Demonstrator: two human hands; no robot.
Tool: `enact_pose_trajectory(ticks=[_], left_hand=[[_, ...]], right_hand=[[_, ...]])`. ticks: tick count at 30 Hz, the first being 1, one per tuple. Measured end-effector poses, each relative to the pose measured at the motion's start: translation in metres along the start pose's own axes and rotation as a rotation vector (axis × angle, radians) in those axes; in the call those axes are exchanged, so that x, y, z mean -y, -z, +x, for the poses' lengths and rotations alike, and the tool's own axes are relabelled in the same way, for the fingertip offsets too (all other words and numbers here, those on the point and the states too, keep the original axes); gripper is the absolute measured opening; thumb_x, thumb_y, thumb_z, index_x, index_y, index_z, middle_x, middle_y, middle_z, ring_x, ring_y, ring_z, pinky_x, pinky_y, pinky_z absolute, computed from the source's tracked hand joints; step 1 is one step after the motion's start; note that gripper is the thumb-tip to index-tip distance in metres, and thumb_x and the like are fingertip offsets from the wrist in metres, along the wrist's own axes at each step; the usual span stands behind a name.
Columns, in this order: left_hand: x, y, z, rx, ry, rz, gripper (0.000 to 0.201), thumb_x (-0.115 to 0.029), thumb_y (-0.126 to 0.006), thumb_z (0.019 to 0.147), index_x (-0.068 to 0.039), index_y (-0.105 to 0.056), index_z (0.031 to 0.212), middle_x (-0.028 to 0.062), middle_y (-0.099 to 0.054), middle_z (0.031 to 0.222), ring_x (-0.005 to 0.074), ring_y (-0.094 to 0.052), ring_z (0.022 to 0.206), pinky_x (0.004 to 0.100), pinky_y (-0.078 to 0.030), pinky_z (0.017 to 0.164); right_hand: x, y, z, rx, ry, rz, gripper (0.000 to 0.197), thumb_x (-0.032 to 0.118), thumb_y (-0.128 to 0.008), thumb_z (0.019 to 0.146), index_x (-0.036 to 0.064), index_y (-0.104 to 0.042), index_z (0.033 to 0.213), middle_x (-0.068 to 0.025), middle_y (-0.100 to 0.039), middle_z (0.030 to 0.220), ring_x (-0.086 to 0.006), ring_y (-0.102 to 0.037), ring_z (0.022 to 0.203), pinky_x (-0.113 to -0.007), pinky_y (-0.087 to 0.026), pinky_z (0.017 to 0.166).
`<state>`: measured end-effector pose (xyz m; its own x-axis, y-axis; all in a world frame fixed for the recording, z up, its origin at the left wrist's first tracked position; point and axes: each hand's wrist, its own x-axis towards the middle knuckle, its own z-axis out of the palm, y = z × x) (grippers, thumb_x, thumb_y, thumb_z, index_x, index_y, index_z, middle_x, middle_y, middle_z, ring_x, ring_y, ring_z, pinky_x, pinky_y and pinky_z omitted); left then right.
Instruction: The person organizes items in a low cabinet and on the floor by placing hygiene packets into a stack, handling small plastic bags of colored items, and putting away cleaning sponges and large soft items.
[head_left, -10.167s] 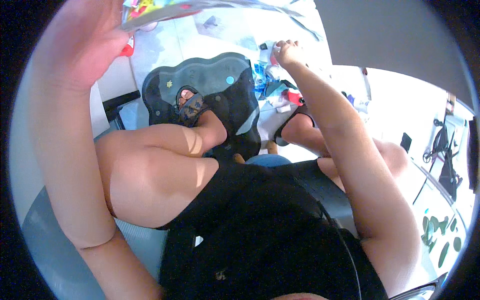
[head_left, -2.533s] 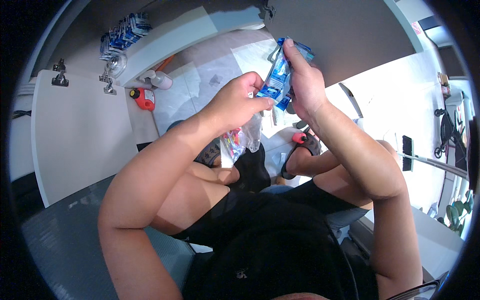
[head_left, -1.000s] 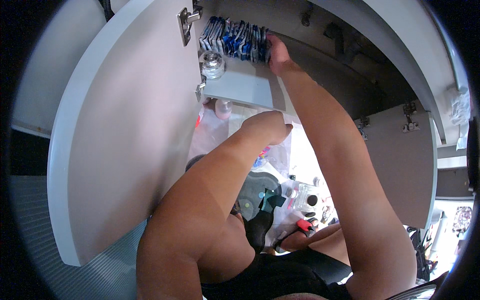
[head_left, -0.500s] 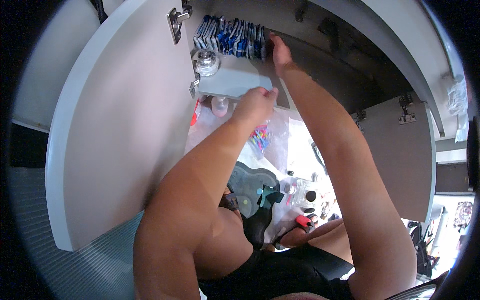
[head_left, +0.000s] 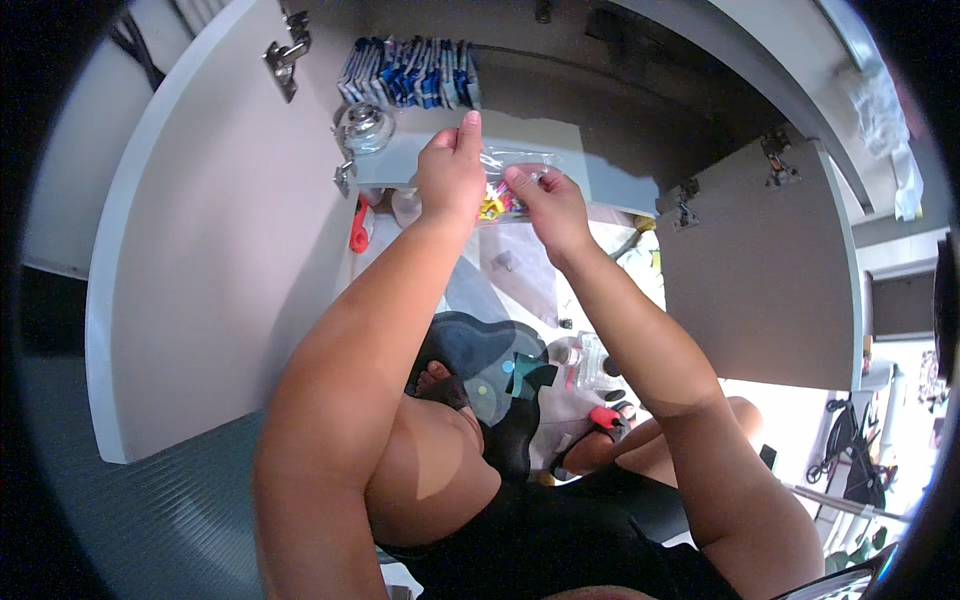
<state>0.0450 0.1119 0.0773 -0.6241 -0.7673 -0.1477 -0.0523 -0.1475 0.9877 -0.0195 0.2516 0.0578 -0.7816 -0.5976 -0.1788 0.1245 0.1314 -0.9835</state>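
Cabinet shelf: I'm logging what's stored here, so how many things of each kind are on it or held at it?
Row of blue packets: 1
Glass jar: 1
Clear bag of colourful bits, held by left hand and right hand: 1
Total: 3

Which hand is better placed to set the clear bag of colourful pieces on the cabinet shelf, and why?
Probably the left hand: it grips the clear bag right against the grey shelf edge, while the right hand pinches it lower, further from the shelf.
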Motion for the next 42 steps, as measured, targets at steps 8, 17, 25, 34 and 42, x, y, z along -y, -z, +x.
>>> enact_pose_trajectory(ticks=[8, 17, 25, 34, 42], left_hand=[[0.006, -0.014, -0.001, 0.430, 0.101, -0.103, 0.031, -0.029, -0.074, 0.097, -0.003, -0.069, 0.112, 0.0042, -0.071, 0.099, 0.0100, -0.066, 0.090, 0.0250, -0.051, 0.082], [0.045, -0.035, 0.028, -0.020, 0.023, -0.046, 0.039, -0.033, -0.072, 0.096, 0.000, -0.068, 0.116, 0.0104, -0.076, 0.104, 0.0210, -0.071, 0.094, 0.0328, -0.055, 0.084], [0.059, -0.037, 0.024, 0.198, -0.047, 0.177, 0.040, -0.032, -0.072, 0.094, -0.004, -0.068, 0.122, 0.0124, -0.076, 0.110, 0.0253, -0.072, 0.099, 0.0362, -0.055, 0.087], [0.051, -0.048, 0.019, 0.261, -0.067, 0.178, 0.036, -0.028, -0.071, 0.093, -0.004, -0.068, 0.120, 0.0122, -0.075, 0.107, 0.0253, -0.072, 0.095, 0.0367, -0.056, 0.085], [0.031, -0.020, 0.014, 0.185, -0.083, 0.142, 0.012, -0.011, -0.057, 0.094, -0.006, -0.065, 0.100, 0.0048, -0.063, 0.084, 0.0157, -0.060, 0.071, 0.0285, -0.049, 0.063]], right_hand=[[0.031, 0.038, -0.014, -0.088, -0.056, 0.375, 0.048, 0.033, -0.073, 0.097, 0.0013, -0.058, 0.129, -0.0075, -0.069, 0.109, -0.0164, -0.067, 0.096, -0.033, -0.055, 0.080], [-0.005, 0.069, 0.094, -0.195, -0.048, 0.247, 0.030, 0.023, -0.070, 0.097, 0.0047, -0.061, 0.120, -0.0089, -0.068, 0.101, -0.0172, -0.064, 0.082, -0.031, -0.051, 0.063], [-0.008, 0.044, 0.233, -0.446, 0.253, -0.427, 0.038, 0.036, -0.060, 0.101, 0.0064, -0.069, 0.123, -0.0158, -0.070, 0.117, -0.0284, -0.067, 0.095, -0.039, -0.055, 0.082], [0.005, 0.052, 0.216, -0.348, 0.419, -1.099, 0.044, 0.043, -0.054, 0.101, 0.0135, -0.069, 0.130, -0.0149, -0.066, 0.138, -0.0396, -0.058, 0.130, -0.046, -0.044, 0.111], [-0.079, 0.069, -0.047, -0.338, 0.239, 0.079, 0.022, 0.013, -0.061, 0.098, -0.0027, -0.071, 0.110, -0.0092, -0.072, 0.091, -0.0153, -0.067, 0.076, -0.030, -0.055, 0.072]])
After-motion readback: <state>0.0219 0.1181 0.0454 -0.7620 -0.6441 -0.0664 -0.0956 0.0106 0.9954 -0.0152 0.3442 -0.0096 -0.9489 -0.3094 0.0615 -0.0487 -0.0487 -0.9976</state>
